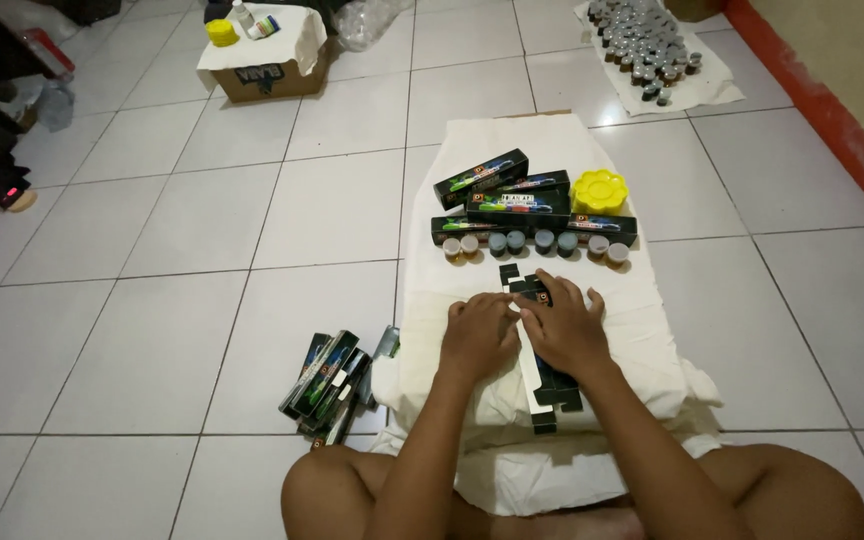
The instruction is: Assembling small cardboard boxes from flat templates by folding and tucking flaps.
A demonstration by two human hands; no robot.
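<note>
Black flat carton with white edges, white cloth, yellow flower-shaped lid, white floor tiles.

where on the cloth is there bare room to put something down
Bare cloth lies right of the right hand, below the jars, and left of the left hand. The far end is crowded with boxes, a yellow palette.

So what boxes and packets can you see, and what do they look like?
Flat carton: under both hands, black and white, unfolded.
Long boxes: stacked beyond the hands, black with bright pictures.
Flat cartons pile: on the floor, by the left arm, black.
Cardboard box: far left, brown, cloth-covered.
</note>
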